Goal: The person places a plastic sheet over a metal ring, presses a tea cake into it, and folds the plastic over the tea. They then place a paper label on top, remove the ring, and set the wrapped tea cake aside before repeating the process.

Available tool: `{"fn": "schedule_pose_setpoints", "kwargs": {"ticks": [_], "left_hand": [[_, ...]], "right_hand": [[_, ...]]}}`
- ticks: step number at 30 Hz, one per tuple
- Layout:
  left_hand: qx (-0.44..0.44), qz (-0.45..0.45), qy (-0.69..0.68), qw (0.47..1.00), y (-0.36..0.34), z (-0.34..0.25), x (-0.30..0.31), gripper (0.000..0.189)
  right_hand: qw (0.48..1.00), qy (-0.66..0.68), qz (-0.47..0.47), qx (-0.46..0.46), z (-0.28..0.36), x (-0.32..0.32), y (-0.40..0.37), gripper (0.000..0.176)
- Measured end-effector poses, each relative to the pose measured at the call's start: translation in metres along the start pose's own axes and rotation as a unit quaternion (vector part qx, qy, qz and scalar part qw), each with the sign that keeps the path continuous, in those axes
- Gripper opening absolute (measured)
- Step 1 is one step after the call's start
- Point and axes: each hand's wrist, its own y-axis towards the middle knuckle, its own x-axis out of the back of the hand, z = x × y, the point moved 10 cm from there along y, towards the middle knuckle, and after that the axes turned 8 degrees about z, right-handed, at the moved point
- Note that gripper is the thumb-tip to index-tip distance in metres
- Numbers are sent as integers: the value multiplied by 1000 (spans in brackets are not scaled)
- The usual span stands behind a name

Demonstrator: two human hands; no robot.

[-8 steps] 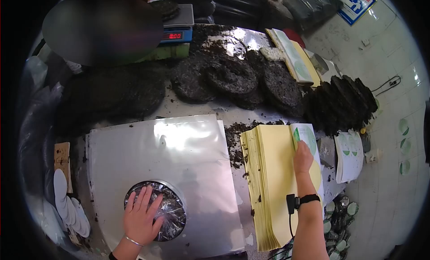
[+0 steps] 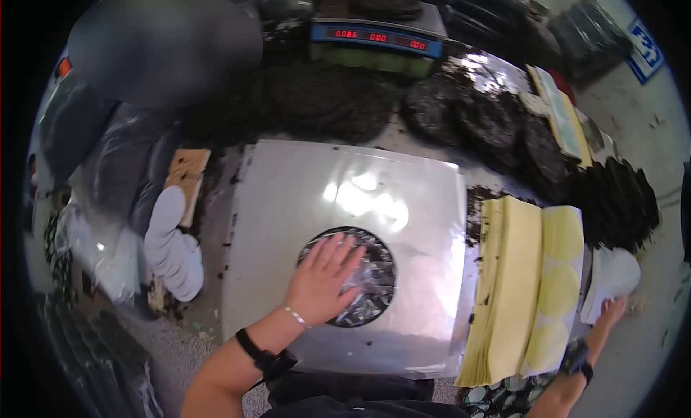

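Note:
My left hand (image 2: 325,275) lies flat, fingers spread, on a round dark cake wrapped in shiny clear plastic (image 2: 376,281). The cake rests on a silvery metal sheet (image 2: 288,195). At the far right, my right hand (image 2: 613,311) has its fingers closed on the lower edge of a round white label (image 2: 620,270). Beside that label are white sheets (image 2: 594,292), partly covered. Between my hands stands a thick stack of yellow paper (image 2: 515,267), with a strip bearing yellow circles (image 2: 560,288) along its right side.
A scale with red digits (image 2: 378,38) carries a dark disc (image 2: 385,2) at the back. Several dark round cakes (image 2: 489,123) lie behind the metal sheet, more (image 2: 619,202) lean at right. White discs (image 2: 173,252) overlap at left near a wooden board (image 2: 188,177).
The view has turned left. My right hand has gone from the printed strip on the yellow stack to the far right with the round label. My left hand stays on the wrapped cake.

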Motion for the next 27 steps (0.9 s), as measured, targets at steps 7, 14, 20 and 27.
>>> {"fn": "schedule_pose_setpoints", "kwargs": {"ticks": [7, 14, 20, 27], "left_hand": [[-39, -21, 32, 999, -6, -4, 0, 67], [16, 55, -449, 892, -1, 25, -57, 52], [47, 20, -529, 847, 1, 34, -44, 44], [-42, 102, -190, 976, -12, 27, -28, 48]], "right_hand": [[822, 10, 565, 71, 108, -303, -544, 57], [618, -261, 630, 391, 156, -384, -715, 68], [482, -374, 692, 385, 192, -396, -715, 72], [506, -174, 744, 401, 172, -471, -749, 62]]}}
